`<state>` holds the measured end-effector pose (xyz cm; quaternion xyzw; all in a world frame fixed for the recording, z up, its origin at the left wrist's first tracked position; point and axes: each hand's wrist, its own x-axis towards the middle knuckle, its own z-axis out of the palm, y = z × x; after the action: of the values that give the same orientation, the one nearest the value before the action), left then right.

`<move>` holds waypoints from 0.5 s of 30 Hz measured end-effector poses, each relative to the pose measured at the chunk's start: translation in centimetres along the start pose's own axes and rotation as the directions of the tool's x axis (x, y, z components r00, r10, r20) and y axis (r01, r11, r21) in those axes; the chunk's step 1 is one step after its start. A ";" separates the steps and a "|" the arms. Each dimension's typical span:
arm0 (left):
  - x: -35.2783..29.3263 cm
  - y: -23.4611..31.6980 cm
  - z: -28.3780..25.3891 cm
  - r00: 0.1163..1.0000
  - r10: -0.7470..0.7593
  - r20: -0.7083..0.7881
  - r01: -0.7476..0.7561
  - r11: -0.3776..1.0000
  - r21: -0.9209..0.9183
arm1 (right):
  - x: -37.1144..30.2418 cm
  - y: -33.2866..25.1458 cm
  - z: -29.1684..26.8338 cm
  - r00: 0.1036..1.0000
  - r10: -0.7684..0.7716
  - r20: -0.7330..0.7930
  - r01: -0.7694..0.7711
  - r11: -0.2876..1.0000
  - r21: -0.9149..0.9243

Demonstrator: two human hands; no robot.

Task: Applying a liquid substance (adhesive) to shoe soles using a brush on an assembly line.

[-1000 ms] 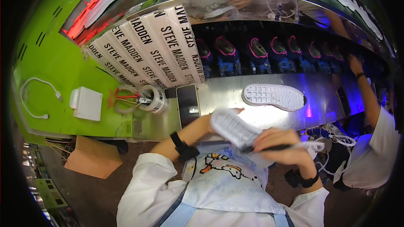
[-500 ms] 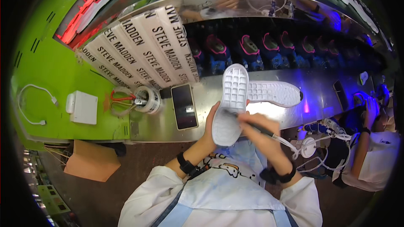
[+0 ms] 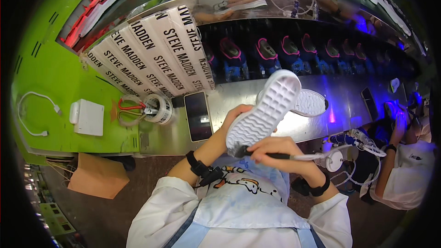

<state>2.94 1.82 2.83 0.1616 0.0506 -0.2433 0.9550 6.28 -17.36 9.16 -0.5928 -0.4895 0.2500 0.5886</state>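
A white rubber shoe sole [image 3: 266, 110], tilted up to the right, is held over the bench's front edge. My left hand [image 3: 234, 118] is closed on its left side; some of those fingers are hidden behind it. In my right hand [image 3: 275, 149] is a brush [image 3: 278, 156] with a black handle and a white hose at its back end. The dark bristles touch the sole's lower end, on the inner face with ridges and square hollows. Behind the held sole, a second white sole [image 3: 313, 103] lies on the metal bench, partly covered.
A phone [image 3: 198, 117] and a cup [image 3: 161, 110] with red-handled scissors [image 3: 131, 105] stand left, before a printed carton [image 3: 151, 55]. Dark shoes with pink collars [image 3: 266, 48] line the channel behind. A co-worker's hand [image 3: 400, 121] is at far right.
The held sole has tilted to the right and moved slightly right. The brush has moved from the sole's middle down to its lower end.
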 end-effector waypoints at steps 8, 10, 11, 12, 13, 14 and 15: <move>0.9 -0.4 1.3 0.893 -0.312 -0.323 0.361 0.926 0.106 | -0.7 -1.7 -1.6 0.981 0.056 0.186 -0.033 0.992 -0.125; 0.8 0.0 1.7 0.885 -0.286 -0.367 0.363 0.918 0.162 | -0.9 -2.1 -2.7 0.946 0.232 0.227 -0.203 0.969 -0.142; 0.7 0.2 1.3 0.896 -0.301 -0.327 0.363 0.920 0.146 | -0.2 -3.1 -2.9 0.968 0.179 0.177 -0.170 0.983 -0.067; 0.7 0.1 1.4 0.874 -0.335 -0.350 0.412 0.894 0.173 | -0.4 -2.7 -2.8 0.970 0.160 0.183 -0.141 0.984 -0.111; 0.6 -0.1 1.7 0.852 -0.364 -0.376 0.459 0.866 0.201 | -1.0 -2.1 -2.8 0.972 0.137 0.190 -0.108 0.982 -0.155; 0.4 -0.1 2.3 0.875 -0.296 -0.384 0.432 0.835 0.340 | -2.1 -1.7 -3.3 0.972 0.144 0.186 -0.100 0.969 -0.225; 0.0 0.0 2.6 0.897 -0.214 -0.386 0.392 0.787 0.477 | -3.2 -1.0 -4.3 0.972 0.141 0.188 -0.081 0.952 -0.295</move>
<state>2.99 0.96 5.29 0.4513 0.1551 -0.3708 0.7968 8.47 -22.24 10.05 -0.6690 -0.5448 0.2696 0.4278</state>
